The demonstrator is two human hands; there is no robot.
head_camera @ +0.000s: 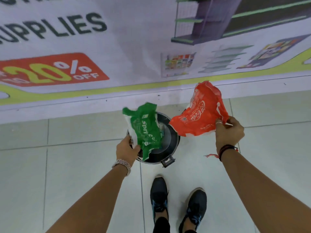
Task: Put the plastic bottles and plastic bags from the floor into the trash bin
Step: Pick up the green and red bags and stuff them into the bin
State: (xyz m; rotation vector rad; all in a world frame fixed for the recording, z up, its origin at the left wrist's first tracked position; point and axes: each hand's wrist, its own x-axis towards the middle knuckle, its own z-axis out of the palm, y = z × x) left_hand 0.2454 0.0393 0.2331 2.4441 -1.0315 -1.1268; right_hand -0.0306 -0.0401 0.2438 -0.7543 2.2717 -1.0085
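Note:
A round dark trash bin (170, 145) stands on the tiled floor just ahead of my feet, its mouth open upward. My left hand (127, 149) grips a crumpled green plastic bag (144, 130) that hangs over the bin's left half. My right hand (229, 132) pinches a red plastic bag (200, 113) by its edge, held up to the right of the bin and slightly above its rim. Something pale lies inside the bin, partly hidden by the green bag.
A large printed banner (117, 47) covers the wall right behind the bin. My two dark shoes (176, 202) stand on the pale floor tiles (67, 165) close in front of the bin. A latch handle (167, 161) juts from the bin's near rim.

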